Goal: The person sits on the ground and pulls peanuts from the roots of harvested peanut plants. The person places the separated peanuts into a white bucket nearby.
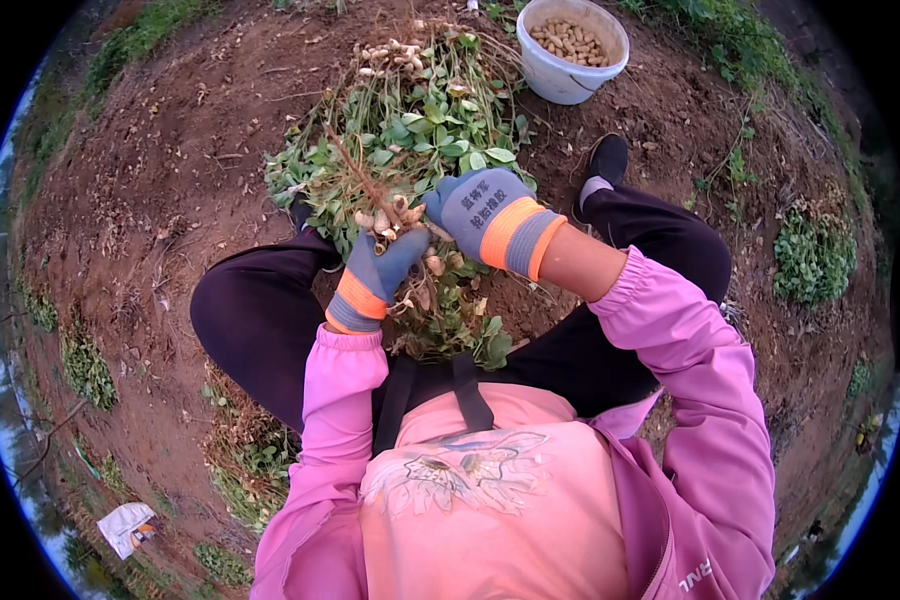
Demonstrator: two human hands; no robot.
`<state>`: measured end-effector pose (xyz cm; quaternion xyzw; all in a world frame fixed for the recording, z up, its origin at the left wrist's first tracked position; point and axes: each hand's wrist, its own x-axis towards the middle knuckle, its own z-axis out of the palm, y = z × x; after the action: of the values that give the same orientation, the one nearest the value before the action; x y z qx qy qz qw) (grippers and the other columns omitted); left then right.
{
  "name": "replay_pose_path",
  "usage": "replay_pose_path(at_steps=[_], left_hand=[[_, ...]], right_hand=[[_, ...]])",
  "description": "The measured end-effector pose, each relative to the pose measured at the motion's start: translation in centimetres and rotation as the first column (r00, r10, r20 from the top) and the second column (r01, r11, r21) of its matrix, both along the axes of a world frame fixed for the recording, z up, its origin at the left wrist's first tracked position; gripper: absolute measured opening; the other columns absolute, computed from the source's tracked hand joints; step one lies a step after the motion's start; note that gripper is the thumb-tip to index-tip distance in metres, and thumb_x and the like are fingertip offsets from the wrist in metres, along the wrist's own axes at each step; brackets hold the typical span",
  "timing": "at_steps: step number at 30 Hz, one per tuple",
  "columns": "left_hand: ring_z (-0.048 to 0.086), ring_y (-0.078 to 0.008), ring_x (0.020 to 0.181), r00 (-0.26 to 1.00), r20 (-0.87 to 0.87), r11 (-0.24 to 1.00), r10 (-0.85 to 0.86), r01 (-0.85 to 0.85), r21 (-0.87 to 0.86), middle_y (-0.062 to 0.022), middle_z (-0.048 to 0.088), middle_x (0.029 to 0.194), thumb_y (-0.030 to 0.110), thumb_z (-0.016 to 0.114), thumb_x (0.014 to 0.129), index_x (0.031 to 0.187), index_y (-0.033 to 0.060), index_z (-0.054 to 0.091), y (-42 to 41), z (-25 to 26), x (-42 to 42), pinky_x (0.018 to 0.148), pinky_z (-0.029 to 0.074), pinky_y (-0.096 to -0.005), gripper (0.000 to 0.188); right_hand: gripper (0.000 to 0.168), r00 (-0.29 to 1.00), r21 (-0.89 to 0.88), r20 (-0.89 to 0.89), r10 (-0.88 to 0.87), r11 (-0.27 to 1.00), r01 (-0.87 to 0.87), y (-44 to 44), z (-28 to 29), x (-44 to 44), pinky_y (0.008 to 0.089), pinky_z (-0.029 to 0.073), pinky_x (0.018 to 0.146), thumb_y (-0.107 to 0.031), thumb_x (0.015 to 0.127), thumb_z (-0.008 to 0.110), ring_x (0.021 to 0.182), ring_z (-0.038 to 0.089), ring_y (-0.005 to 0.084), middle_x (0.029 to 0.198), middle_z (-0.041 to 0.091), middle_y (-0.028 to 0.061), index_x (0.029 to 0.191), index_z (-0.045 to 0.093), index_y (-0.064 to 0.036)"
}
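My left hand (387, 268), in a blue and grey work glove with an orange cuff, grips a pulled peanut plant by its roots and pods. The root end (364, 176) points up and away, and its leafy part (450, 326) hangs down before my lap. Several peanut pods (390, 216) cluster above the left thumb. My right hand (471, 214), gloved alike, is at the right side of this cluster, its back to the camera. Its fingertips are hidden, so what they hold is unclear. Beyond both hands lies a heap of peanut plants (435, 127), with pods at its far end.
A white plastic bucket (566, 86) holding peanut pods stands on the soil at the far right of the heap. My bent legs flank the heap. More plants (251, 457) lie at the left hip, others (814, 259) farther right. A white sack (124, 525) lies at lower left.
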<state>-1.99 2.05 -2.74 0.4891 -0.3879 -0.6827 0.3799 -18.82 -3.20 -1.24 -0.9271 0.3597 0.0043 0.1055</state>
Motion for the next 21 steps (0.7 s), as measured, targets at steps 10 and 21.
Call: replay_pose_path(at_steps=[10, 21], left_hand=[[0.056, -0.0109, 0.073, 0.984, 0.019, 0.983, 0.179, -0.178, -0.047, -0.0034, 0.059, 0.086, 0.005, 0.056, 0.08, 0.103, 0.0006, 0.055, 0.1, -0.8, -0.8, 0.065, 0.047, -0.0237, 0.024], [0.063, -0.0202, 0.082, 0.984, -0.048, 0.985, 0.171, -0.172, -0.029, -0.0126, 0.061, 0.093, 0.001, 0.052, 0.081, 0.111, -0.0039, 0.049, 0.8, -1.6, 1.8, 0.068, 0.054, -0.0284, 0.031]], right_hand=[[0.014, 0.998, 0.15, 0.011, -0.057, 0.987, 0.055, -1.0, -1.0, 0.8, 0.0394, 0.05, 0.059, -0.011, 0.075, 0.055, 0.077, 0.063, 0.0274, 0.083, 0.063, 0.0103, 0.086, 0.061, -0.006], [0.018, 0.686, 0.62, 0.567, -0.456, 0.785, 0.01, -4.3, -3.4, -3.6, 0.0286, 0.046, 0.055, -0.017, 0.084, 0.055, 0.064, 0.057, 0.0136, 0.073, 0.055, 0.0013, 0.1, 0.056, -0.008]])
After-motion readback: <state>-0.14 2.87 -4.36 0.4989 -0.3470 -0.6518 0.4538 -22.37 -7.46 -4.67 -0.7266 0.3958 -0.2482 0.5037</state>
